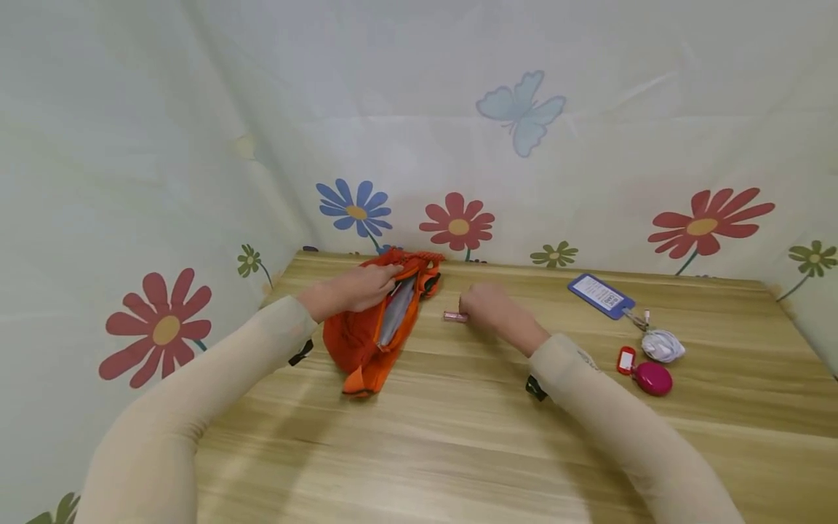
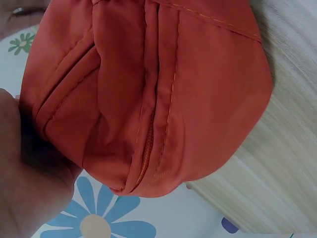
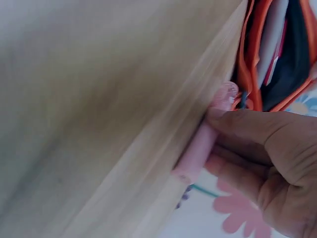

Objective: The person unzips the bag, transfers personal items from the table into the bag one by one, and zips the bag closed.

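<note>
An orange fabric bag lies on the wooden table, its zipped mouth spread wide with grey lining showing. My left hand grips the bag at its far upper edge; some of its fingers are hidden behind the cloth in the left wrist view. The right hand, just right of the bag, pinches a small pink lipstick tube between thumb and fingers, close over the tabletop. One end of the tube is clear and glittery. Something with a red edge shows inside the bag's opening.
On the table's right lie a blue card holder, a bundled white cable, a red key tag and a round magenta case. A flower-printed curtain hangs behind the table's far edge.
</note>
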The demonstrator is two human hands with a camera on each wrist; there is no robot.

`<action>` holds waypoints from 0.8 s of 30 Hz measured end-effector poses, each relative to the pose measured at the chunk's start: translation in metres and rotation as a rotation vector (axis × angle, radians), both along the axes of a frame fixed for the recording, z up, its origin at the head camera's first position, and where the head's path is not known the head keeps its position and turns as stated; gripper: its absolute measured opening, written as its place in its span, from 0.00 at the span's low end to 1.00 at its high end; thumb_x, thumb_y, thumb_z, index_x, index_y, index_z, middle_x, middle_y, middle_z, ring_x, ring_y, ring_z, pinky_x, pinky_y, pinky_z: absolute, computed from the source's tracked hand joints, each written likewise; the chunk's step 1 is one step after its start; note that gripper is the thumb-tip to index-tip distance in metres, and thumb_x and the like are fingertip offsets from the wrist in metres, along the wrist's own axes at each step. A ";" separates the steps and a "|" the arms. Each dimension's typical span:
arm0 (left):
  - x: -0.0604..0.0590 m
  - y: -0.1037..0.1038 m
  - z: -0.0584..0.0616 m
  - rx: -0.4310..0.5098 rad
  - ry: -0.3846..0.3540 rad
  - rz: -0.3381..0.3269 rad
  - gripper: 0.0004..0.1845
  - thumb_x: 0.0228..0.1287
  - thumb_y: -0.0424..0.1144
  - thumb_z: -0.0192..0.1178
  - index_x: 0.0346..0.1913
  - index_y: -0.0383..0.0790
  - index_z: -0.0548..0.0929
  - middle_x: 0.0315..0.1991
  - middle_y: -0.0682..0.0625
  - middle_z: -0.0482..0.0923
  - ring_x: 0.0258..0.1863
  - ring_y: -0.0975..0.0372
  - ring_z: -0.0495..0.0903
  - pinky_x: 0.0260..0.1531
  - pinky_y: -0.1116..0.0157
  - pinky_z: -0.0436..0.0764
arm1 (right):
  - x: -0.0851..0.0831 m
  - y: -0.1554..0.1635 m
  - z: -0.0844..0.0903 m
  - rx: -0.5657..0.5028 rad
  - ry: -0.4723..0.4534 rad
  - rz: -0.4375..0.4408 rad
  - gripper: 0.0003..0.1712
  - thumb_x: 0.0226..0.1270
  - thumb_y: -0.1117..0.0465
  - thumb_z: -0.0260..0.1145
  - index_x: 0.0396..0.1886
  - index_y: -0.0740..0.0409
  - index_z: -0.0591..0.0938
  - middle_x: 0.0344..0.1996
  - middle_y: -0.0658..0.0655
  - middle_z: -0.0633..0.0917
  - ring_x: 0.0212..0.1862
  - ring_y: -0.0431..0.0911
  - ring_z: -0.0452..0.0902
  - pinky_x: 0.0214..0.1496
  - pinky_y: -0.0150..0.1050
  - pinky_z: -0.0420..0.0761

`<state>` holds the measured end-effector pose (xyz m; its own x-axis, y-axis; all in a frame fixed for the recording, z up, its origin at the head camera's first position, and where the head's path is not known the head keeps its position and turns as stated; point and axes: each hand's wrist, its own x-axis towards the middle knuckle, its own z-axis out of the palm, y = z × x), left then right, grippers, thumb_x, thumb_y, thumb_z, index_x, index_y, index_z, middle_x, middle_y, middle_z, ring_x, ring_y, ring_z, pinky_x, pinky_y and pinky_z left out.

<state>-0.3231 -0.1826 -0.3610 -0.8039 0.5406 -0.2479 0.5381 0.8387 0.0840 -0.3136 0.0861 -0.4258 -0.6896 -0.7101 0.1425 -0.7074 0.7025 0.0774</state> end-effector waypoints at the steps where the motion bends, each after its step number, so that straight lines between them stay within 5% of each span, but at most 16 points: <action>1: 0.000 0.000 0.001 -0.004 -0.002 -0.001 0.28 0.83 0.39 0.37 0.79 0.31 0.57 0.77 0.37 0.61 0.72 0.45 0.67 0.72 0.50 0.64 | 0.005 -0.001 0.001 0.009 0.010 0.019 0.12 0.61 0.69 0.70 0.20 0.55 0.83 0.21 0.54 0.83 0.24 0.46 0.72 0.26 0.41 0.74; 8: 0.001 0.002 0.006 0.020 -0.042 0.025 0.29 0.83 0.41 0.35 0.79 0.32 0.57 0.78 0.37 0.57 0.75 0.45 0.63 0.75 0.50 0.60 | 0.022 -0.006 0.004 0.015 -0.052 0.102 0.15 0.67 0.66 0.70 0.18 0.55 0.83 0.21 0.52 0.84 0.23 0.41 0.70 0.28 0.38 0.77; 15: 0.004 -0.003 0.001 0.027 -0.063 0.051 0.29 0.83 0.41 0.37 0.80 0.33 0.56 0.77 0.37 0.59 0.74 0.46 0.63 0.74 0.50 0.60 | 0.029 -0.013 0.009 -0.096 -0.157 0.083 0.16 0.69 0.56 0.71 0.21 0.56 0.87 0.17 0.47 0.77 0.21 0.40 0.64 0.25 0.35 0.66; 24: 0.002 -0.004 -0.002 0.067 0.020 0.007 0.28 0.82 0.39 0.38 0.78 0.30 0.58 0.73 0.35 0.66 0.68 0.45 0.72 0.71 0.50 0.66 | 0.035 -0.034 0.026 -0.226 -0.148 0.043 0.04 0.68 0.62 0.70 0.37 0.53 0.91 0.20 0.47 0.80 0.22 0.42 0.70 0.22 0.33 0.67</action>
